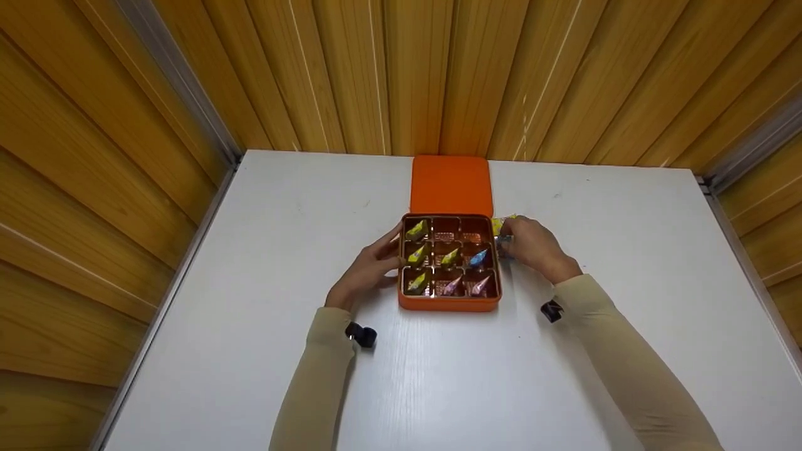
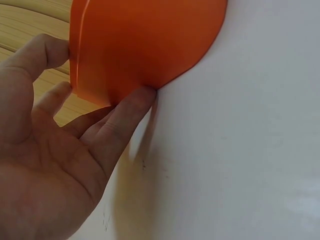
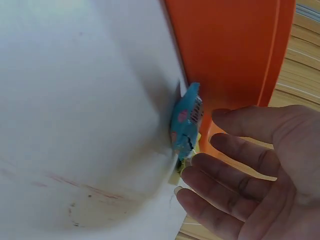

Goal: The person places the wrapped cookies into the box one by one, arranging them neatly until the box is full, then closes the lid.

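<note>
An orange tin (image 1: 450,304) with a brown divided tray stands on the table. Yellow-green wrapped sweets (image 1: 416,255) sit down its left column, with another in the centre. A blue sweet (image 1: 479,257) lies at middle right; two pink sweets (image 1: 480,286) are in the front row. The back middle and back right compartments hold none. My left hand (image 1: 371,268) touches the tin's left side with extended fingers. Beside its right side, my right hand (image 1: 532,245) has loosely bent fingers near a blue packet (image 3: 186,120) and a yellow packet (image 1: 500,224), gripping neither in the right wrist view.
The tin's orange lid (image 1: 451,185) lies opened back, towards the wood-panelled wall (image 1: 413,75). A white table (image 1: 301,213) bears everything, with panelled walls at left and right too. Black wrist devices (image 1: 362,336) are worn on both sleeves.
</note>
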{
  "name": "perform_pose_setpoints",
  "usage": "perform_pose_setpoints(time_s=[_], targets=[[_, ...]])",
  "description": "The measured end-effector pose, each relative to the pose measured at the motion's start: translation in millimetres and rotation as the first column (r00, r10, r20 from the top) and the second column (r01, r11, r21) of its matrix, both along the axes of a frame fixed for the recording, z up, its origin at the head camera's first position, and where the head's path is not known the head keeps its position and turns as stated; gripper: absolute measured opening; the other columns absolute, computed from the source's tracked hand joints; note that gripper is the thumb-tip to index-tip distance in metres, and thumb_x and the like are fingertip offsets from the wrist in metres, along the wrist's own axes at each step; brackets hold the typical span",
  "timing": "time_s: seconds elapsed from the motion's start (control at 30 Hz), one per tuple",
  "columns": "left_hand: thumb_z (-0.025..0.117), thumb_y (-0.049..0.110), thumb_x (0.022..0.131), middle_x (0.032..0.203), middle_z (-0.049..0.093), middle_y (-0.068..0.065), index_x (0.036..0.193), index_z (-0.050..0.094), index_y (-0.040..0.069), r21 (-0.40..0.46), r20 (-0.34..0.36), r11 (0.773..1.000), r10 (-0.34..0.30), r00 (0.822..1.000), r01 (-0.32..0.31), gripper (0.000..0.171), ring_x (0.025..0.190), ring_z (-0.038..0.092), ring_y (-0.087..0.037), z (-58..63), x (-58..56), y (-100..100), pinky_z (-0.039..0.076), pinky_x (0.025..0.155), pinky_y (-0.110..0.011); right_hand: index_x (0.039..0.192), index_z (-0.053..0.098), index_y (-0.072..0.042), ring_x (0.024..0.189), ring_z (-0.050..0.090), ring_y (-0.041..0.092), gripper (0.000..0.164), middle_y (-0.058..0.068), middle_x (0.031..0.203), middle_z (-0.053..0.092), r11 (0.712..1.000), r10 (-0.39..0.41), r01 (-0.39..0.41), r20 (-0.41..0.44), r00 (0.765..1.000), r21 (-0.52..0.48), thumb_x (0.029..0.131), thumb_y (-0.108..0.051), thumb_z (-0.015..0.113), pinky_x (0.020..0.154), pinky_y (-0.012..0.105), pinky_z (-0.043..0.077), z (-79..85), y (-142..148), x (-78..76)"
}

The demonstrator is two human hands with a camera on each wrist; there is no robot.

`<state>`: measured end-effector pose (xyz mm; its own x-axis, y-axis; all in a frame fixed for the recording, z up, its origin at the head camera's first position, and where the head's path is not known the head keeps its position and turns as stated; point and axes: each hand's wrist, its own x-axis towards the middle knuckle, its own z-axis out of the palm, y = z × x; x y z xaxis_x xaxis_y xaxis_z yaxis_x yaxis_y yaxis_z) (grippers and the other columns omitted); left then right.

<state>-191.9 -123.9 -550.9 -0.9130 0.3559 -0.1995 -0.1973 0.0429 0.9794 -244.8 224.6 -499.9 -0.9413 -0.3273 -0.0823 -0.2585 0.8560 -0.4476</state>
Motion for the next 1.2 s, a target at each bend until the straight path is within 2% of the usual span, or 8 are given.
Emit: perform_pose_setpoints(time_s=[0.17,0.43,0.6,0.8,0.93,1.2], targets=[[0.067,0.013,0.101,0.167,0.039,-0.007,0.166,0.032,0.045,0.005,-0.002,1.000,-0.005,1.000,0.005,0.081,0.137,0.056,-0.027,-0.6,-0.3,1,0.058,0.098,-0.049,0.112,0.072,0.011,0.103,0.067,0.043,0.022,0.027,0.109,0.068,1.000,0.008,-0.008,-0.025,1.000,0.007,0.098,-0.007,0.071,0.093,0.058,0.055,-4.7,1,0.7],[0.067,0.013,0.102,0.166,0.041,-0.007,0.166,0.032,0.044,0.008,-0.007,1.000,-0.006,1.000,0.006,0.080,0.136,0.056,-0.026,0.1,0.0,1,0.058,0.099,-0.047,0.112,0.072,0.011,0.106,0.065,0.043,0.019,0.028,0.112,0.067,1.000,0.018,-0.017,0.007,1.000,-0.020,0.097,-0.001,0.071,0.097,0.058,0.054,-3.7,5,1.9],[0.068,0.014,0.101,0.167,0.040,-0.006,0.165,0.033,0.045,0.008,0.005,1.000,-0.004,1.000,0.004,0.079,0.135,0.057,-0.027,-0.1,-0.1,1,0.058,0.099,-0.047,0.115,0.071,0.012,0.108,0.065,0.044,0.024,0.029,0.115,0.065,1.000,-0.001,0.001,-0.020,1.000,-0.015,0.097,-0.004,0.073,0.099,0.060,0.053,-3.0,8,7.3],[0.068,0.013,0.100,0.167,0.040,-0.005,0.165,0.034,0.046,-0.005,0.004,1.000,0.005,1.000,-0.005,0.080,0.134,0.057,-0.028,-0.6,-1.2,1,0.059,0.096,-0.047,0.118,0.070,0.012,0.099,0.065,0.040,0.030,0.026,0.110,0.063,0.999,-0.023,0.024,-0.050,0.999,0.032,0.097,-0.009,0.076,0.094,0.057,0.056,-6.0,7,13.6],[0.067,0.013,0.100,0.167,0.040,-0.007,0.166,0.033,0.045,-0.014,-0.010,1.000,-0.001,1.000,0.000,0.081,0.135,0.057,-0.028,-0.4,-0.4,1,0.059,0.097,-0.048,0.118,0.068,0.014,0.099,0.064,0.039,0.031,0.026,0.109,0.064,0.999,-0.024,0.025,-0.042,0.999,0.023,0.096,-0.006,0.077,0.094,0.056,0.055,-9.5,7,14.7],[0.069,0.015,0.100,0.169,0.037,-0.008,0.165,0.034,0.046,-0.025,0.009,1.000,0.007,1.000,-0.007,0.080,0.135,0.057,-0.029,0.4,0.7,1,0.059,0.097,-0.049,0.116,0.065,0.014,0.100,0.064,0.042,0.031,0.027,0.108,0.062,1.000,-0.026,0.026,-0.054,0.998,0.000,0.090,0.001,0.076,0.092,0.057,0.054,-11.7,10,15.9]])
